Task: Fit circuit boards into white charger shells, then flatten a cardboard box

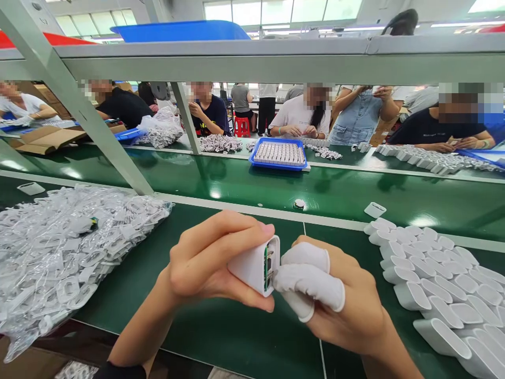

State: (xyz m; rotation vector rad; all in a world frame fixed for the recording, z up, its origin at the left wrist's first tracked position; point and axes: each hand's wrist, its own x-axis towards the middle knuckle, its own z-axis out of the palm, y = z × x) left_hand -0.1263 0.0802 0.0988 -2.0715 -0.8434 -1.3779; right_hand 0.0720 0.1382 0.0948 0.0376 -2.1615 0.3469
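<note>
While the left hand [213, 263] held a white casing [248, 266] above the green worktop [221, 337], its fingers were wrapped about the casing's sides, thumb underneath and index finger along the top, closed as far as the casing let them. The casing was tilted on its side, its open end turned toward the right hand [355, 300], and a green circuit board [266, 263] with metal parts showed inside that end. White finger covers [305, 258] sheathed several fingers of the right hand, which were bent inward with their tips at the rim of the opening; I could not tell whether they pinched anything small there.

To the left of the hands, a clear plastic bag [16, 337] lay with a broad heap of white plastic parts [69, 287], and a small dark-and-green component [89, 225] rested on top. Over on the right, many upright white shells [437, 258] stood packed close together.

Beyond the worktop ran a glossy green strip [189, 181], where a small round part [299, 203] lay. Farther across, a blue tray [278, 166] held rows of white pieces [279, 152], near a person in a pale shirt [286, 116] and another in denim [355, 118]. Overhead, a grey metal shelf [236, 68] crossed the view, and a blue bin [181, 31] sat on it.
</note>
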